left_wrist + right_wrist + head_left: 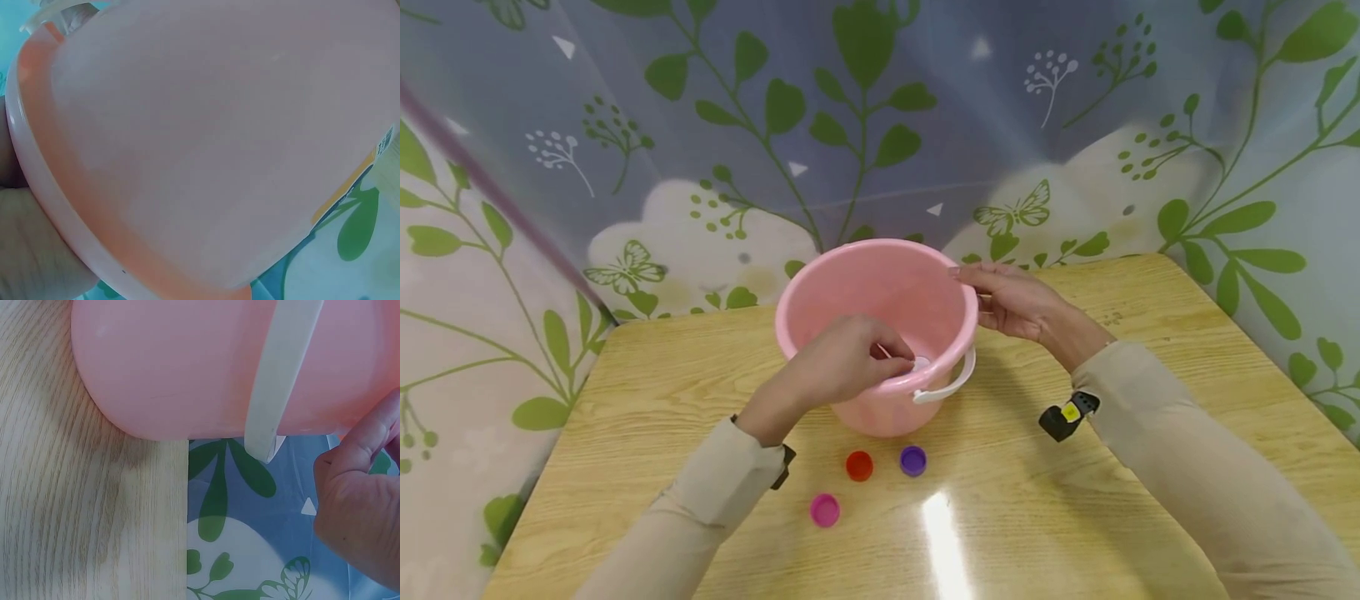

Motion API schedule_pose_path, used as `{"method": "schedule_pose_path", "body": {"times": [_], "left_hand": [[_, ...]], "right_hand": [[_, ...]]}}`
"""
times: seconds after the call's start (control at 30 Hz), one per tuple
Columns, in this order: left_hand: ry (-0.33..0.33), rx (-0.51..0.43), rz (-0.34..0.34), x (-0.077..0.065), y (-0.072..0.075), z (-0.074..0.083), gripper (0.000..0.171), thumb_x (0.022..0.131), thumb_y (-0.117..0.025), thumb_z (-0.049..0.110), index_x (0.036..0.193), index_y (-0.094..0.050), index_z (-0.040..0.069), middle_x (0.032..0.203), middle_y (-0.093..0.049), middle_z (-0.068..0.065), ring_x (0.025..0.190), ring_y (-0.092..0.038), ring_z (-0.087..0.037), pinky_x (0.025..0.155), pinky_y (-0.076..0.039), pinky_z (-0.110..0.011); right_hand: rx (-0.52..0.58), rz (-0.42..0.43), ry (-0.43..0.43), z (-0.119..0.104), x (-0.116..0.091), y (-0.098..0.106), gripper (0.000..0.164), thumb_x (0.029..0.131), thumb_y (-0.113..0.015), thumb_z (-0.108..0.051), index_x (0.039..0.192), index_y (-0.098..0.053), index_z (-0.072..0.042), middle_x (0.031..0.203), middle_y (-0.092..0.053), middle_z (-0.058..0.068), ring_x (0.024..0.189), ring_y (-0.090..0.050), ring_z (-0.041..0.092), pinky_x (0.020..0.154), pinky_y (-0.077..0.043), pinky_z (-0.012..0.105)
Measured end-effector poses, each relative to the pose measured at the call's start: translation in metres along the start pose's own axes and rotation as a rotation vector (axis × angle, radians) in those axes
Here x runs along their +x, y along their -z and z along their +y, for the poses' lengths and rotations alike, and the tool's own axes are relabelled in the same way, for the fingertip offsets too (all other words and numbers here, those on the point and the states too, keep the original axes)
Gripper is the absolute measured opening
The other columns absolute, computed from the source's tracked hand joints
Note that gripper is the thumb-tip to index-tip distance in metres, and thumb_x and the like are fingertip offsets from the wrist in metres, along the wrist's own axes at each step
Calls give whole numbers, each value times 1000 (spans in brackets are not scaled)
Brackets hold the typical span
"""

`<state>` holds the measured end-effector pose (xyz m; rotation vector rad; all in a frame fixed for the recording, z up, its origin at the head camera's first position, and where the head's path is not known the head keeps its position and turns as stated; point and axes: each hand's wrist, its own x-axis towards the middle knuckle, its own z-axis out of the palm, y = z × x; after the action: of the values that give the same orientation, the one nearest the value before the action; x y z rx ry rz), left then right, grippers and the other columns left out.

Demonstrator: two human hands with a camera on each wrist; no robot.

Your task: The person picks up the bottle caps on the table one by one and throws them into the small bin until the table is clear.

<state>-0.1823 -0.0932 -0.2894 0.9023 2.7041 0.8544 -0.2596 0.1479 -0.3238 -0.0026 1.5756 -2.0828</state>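
Note:
A pink bucket stands upright on the table, its white handle hanging down on the right. My left hand reaches over the near rim. At its thumb and fingertips it pinches a small white thing, apparently a cap, mostly hidden. On the far right side my right hand grips the rim, thumb on top and fingers outside. In front of the bucket lie a red cap, a purple cap and a pink cap. The left wrist view mostly shows the bucket's outer wall.
The wooden table reaches back to a leaf-patterned curtain close behind the bucket. A printed label edges the bucket's side in the left wrist view. Light glares off the table's front.

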Motion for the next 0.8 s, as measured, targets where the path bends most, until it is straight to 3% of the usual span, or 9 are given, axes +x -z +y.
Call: {"method": "schedule_pose_path", "body": {"times": [0.5,0.8], "left_hand": [[14,36,50,-4,-4,0,19,94,-59,26,79,-69,17,64,-57,10,62,-51,-9,61,-43,-27],[-10,17,130,-7,-7,1,14,92,-62,26,83,-71,20,75,-64,13,74,-57,-5,69,-48,-26]], "right_hand": [[21,-7,8,0,-1,-1,20,95,-61,-20,108,-60,-5,89,-60,5,73,-62,11,65,-56,21],[30,-17,13,1,-1,0,20,96,-60,-21,108,-61,-5,88,-60,5,73,-62,12,65,-56,21]]}}
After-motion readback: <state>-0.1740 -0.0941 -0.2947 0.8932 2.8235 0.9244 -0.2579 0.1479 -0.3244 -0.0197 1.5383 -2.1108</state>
